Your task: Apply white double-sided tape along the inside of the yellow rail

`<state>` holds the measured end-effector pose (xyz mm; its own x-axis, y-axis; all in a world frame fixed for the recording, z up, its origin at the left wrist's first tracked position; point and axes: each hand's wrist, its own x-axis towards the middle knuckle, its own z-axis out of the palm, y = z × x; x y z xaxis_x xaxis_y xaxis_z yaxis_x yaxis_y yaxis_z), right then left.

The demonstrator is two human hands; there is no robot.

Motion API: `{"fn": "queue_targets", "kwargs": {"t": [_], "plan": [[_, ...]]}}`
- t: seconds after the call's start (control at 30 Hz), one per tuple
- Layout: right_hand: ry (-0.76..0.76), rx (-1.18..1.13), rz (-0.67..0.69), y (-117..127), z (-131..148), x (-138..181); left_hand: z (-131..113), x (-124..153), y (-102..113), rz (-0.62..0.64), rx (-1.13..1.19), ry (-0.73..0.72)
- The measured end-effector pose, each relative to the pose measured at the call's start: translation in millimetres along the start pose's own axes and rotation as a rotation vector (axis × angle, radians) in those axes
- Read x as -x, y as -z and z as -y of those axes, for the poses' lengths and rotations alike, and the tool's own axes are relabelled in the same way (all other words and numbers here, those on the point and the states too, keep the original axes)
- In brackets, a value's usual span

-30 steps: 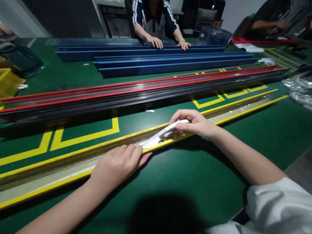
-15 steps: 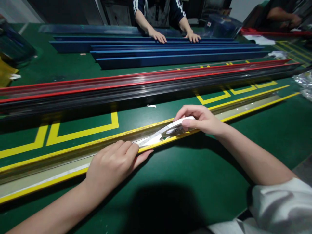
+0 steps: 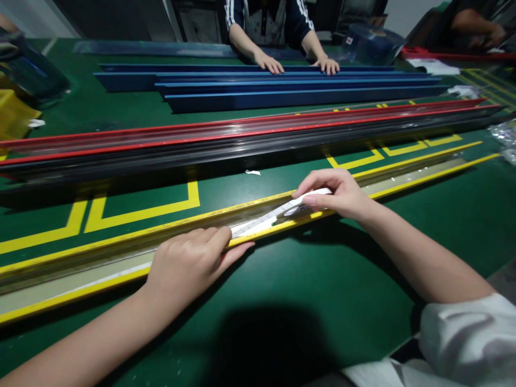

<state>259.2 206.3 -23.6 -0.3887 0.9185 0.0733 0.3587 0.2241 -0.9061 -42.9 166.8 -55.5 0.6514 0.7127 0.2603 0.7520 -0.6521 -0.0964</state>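
Observation:
A long yellow-edged rail (image 3: 423, 173) lies across the green table (image 3: 306, 301) in front of me. My left hand (image 3: 189, 263) presses down on the rail, fingers curled, its fingertips on the end of a white tape strip (image 3: 258, 226). My right hand (image 3: 336, 193) is closed on a white tape roll (image 3: 312, 194), held low over the rail to the right. The strip runs taut between the two hands along the rail's channel.
Behind the yellow rail lie long red and black rails (image 3: 242, 137), then several blue rails (image 3: 282, 88). Another person's hands (image 3: 298, 64) rest on the blue rails at the far side. A small white scrap (image 3: 252, 172) lies on the table. Plastic wrapping (image 3: 506, 140) sits at right.
My right hand has drawn the tape roll farther right along the rail, lengthening the white strip. My left hand stays pressed in place.

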Motion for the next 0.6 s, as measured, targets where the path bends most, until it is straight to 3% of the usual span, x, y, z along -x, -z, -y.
{"fn": "queue_targets", "kwargs": {"t": [0.2,0.4,0.6], "plan": [[0.088,0.33,0.151,12,30,11,2,-4,2,0.122,0.134,0.13],[0.247,0.841,0.254,18,46,20,3,-3,2,0.113,0.092,0.099],[0.205,0.86,0.297,20,33,14,4,-2,-1,0.039,0.04,0.003]]}}
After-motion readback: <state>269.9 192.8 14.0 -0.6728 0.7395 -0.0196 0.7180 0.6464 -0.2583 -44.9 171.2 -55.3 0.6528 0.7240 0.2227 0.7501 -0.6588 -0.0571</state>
